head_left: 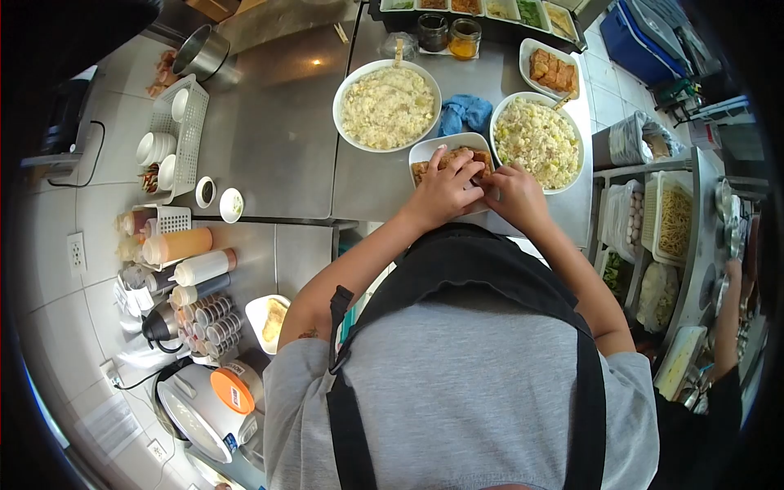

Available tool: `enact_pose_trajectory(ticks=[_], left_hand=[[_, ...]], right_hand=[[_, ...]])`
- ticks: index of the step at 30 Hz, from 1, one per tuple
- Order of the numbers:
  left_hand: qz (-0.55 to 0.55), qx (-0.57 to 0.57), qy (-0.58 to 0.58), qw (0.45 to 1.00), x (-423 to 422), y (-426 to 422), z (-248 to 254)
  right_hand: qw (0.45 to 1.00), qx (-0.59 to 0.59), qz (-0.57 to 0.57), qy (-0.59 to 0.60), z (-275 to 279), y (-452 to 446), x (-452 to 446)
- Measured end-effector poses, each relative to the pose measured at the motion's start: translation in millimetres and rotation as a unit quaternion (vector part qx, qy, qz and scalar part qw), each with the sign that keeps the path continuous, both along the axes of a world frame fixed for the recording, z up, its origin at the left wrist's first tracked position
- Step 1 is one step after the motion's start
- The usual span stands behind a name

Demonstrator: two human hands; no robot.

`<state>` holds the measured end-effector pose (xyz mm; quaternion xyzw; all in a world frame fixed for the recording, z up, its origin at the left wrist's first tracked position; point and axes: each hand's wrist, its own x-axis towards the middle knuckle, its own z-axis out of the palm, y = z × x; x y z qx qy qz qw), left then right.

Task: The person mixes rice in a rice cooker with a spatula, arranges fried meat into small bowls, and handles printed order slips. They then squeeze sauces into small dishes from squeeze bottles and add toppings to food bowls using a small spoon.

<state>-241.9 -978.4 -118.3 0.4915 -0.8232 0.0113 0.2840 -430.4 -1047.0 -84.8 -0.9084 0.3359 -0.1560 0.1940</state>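
A white dish (421,152) of browned, sliced food (478,155) stands at the counter's front edge. My left hand (447,184) lies over this food with its fingers spread. At the dish's right side my right hand (514,193) has its fingers bent together at the rim; what they hold, if anything, is hidden. Behind and to the left is a white bowl of pale rice-like food (388,108). Another such bowl with green bits (536,140) stands to the right. Between the bowls lies a blue cloth (464,113). A second dish of browned slices (554,71) sits at the back right.
Jars (465,39) and a topping tray (498,10) line the back. Sauce bottles (186,243) and a white basket (191,135) stand at left. A shelf unit (692,245) is at right, where another person's arm (726,322) reaches in.
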Motion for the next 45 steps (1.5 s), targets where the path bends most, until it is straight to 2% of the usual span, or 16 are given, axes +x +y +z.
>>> enact_pose_trajectory(ticks=[5, 11, 14, 17, 20, 27, 30, 33, 39, 45], left_hand=[[0.002, -0.053, -0.022, 0.998, 2.6, -0.5, -6.4], [0.001, -0.039, -0.001, 0.999, 6.4, -2.5, -0.8], [-0.001, -0.028, -0.03, 0.999, 8.2, -4.6, 0.6], [0.025, -0.01, -0.005, 1.0, 6.9, -5.7, 2.0], [0.055, 0.044, 0.035, 0.997, 6.6, -6.3, 8.4], [0.034, 0.068, 0.102, 0.992, 9.6, -12.3, 12.1], [0.04, 0.096, 0.129, 0.986, 12.9, -17.3, 13.8], [0.032, 0.101, 0.123, 0.987, 15.3, -19.4, 16.4], [0.04, 0.103, 0.106, 0.988, 16.2, -18.2, 6.7], [0.046, 0.142, 0.13, 0.98, 16.2, -21.1, 0.1]], right_hand=[[1.0, -0.002, 0.002, -0.002, 1.8, -5.9, 4.1], [0.999, -0.021, -0.006, 0.031, -2.1, -10.3, -1.5], [0.997, 0.011, -0.037, 0.065, 2.8, -10.1, 2.9], [0.996, -0.08, 0.015, -0.033, -1.7, -16.4, 12.9], [0.996, -0.045, 0.053, 0.052, 12.3, -18.3, 17.7], [0.991, -0.059, 0.104, 0.067, 11.0, -35.5, 21.3], [0.975, -0.004, 0.112, 0.192, 26.3, -37.1, 28.0], [0.979, -0.055, 0.126, 0.151, 18.0, -40.5, 24.3], [0.986, -0.051, 0.14, 0.073, 10.4, -45.4, 12.9], [0.987, -0.072, 0.118, 0.077, 7.9, -38.7, 13.6]])
